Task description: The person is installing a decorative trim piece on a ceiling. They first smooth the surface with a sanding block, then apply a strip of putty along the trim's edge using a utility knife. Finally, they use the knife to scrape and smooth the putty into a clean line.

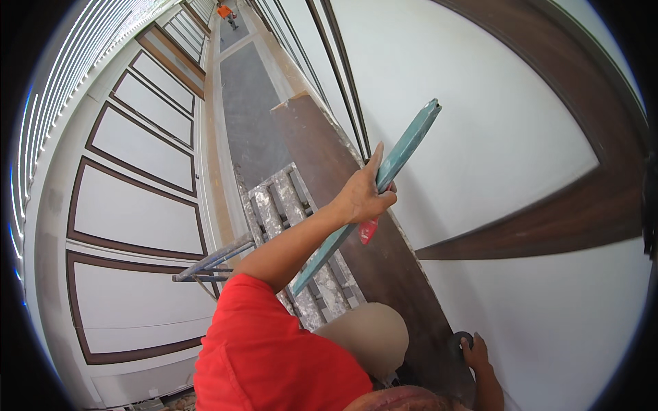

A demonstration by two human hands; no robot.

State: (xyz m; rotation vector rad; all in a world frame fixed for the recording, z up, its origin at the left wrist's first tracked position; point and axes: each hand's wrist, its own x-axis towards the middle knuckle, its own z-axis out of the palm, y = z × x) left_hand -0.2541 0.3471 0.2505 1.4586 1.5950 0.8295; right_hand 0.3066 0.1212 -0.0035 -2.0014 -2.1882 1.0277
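Note:
My left hand (367, 195) reaches out past the knee, closed round a long teal bar (411, 140) with the index finger stretched along it. The bar slants from low left to upper right, and its far end looks hollow. A small red object (368, 231) sticks out below the same hand; its kind is hidden by the fingers. Lower right, my right hand (475, 351) is closed on a dark round object (460, 344) at the edge of a dark brown ledge (411, 294), close to the white wall (500, 301). I cannot tell what that round object is.
Paint-spattered scaffold bars (295, 205) lie beneath me, beside a bent knee in beige cloth (373, 335). Dark brown trim (534, 229) crosses the right wall. Framed white panels (137, 212) line the left. Far along the grey floor (250, 103) stands a person in orange (225, 11).

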